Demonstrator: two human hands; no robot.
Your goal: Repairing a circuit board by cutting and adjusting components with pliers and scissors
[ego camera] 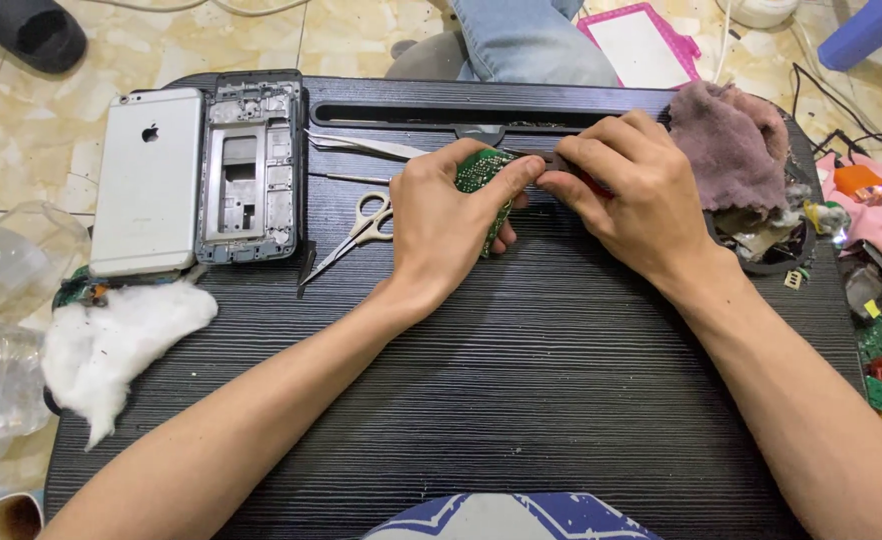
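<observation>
Black ribbed table (521, 400) | tiled floor (21, 130) | hands pinching green circuit board (483, 172)

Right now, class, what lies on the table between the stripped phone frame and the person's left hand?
In the head view, small scissors lie between the phone frame and the left hand, with tweezers just above them on the dark table.

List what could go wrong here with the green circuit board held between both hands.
1. The left hand pinches the green circuit board by its edge while the right hand works a small dark tool against it; a slip might scratch the board or jab a finger.
2. The scissors and tweezers lie just beside the left hand; a jerk could strike them.
</observation>
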